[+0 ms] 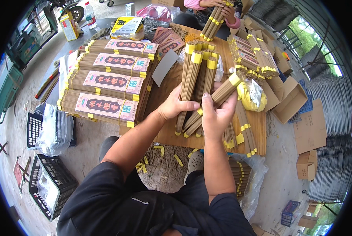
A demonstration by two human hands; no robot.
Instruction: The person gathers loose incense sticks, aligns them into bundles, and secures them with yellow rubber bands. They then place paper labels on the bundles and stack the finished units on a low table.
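My left hand (175, 104) is closed round the side of a brown incense stick bundle (190, 78) with a yellow paper band near its top. In my right hand (216, 117) a second incense stick bundle (224, 91) slants up to the right, my thumb lying along it. Between and behind them several more banded bundles (210, 74) stand close together on the wooden table (168, 131). Loose banded bundles (245, 129) lie beside my right wrist. My fingers hide part of the bundles' lower ends.
Labelled incense packs (105, 104) are stacked at the left. A grey card (165, 67) lies behind my left hand. Yellow bands in a plastic bag (251, 96) sit at the right. Across the table a person's hands (228, 13) hold another bundle. Black crates (50, 185) stand on the floor.
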